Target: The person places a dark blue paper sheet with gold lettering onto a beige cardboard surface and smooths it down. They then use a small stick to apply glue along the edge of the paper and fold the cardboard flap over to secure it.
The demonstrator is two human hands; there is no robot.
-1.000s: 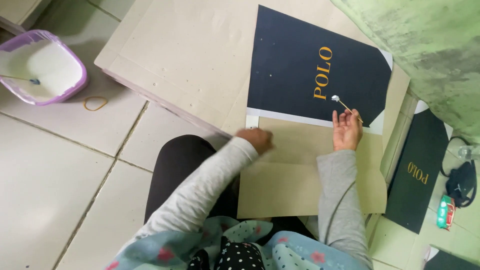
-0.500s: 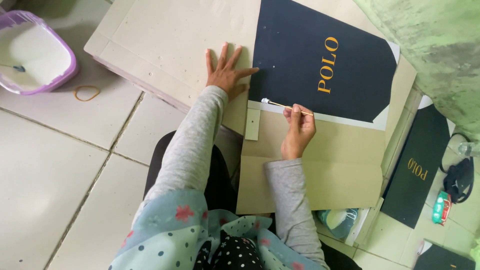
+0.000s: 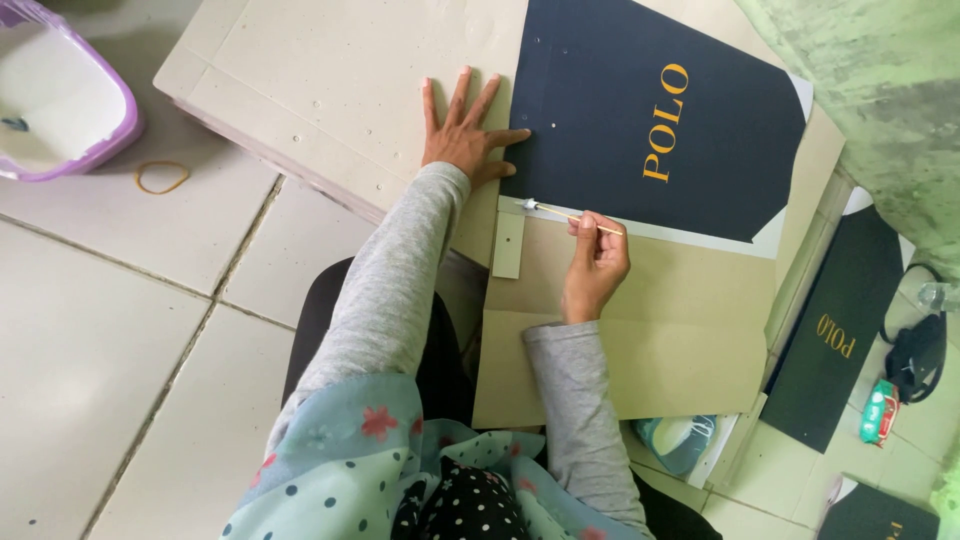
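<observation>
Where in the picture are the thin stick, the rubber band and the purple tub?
thin stick [image 3: 575, 217], head view, on the middle of its shaft.
rubber band [image 3: 162, 177], head view, on the loop lying on the floor tile.
purple tub [image 3: 128, 112], head view, on its right rim.

The left hand [image 3: 462, 135] lies flat with its fingers spread wide and its palm down, the arm stretched out straight. The right hand [image 3: 595, 265] is curled up, fingers pinched together, with the elbow bent close in.
</observation>
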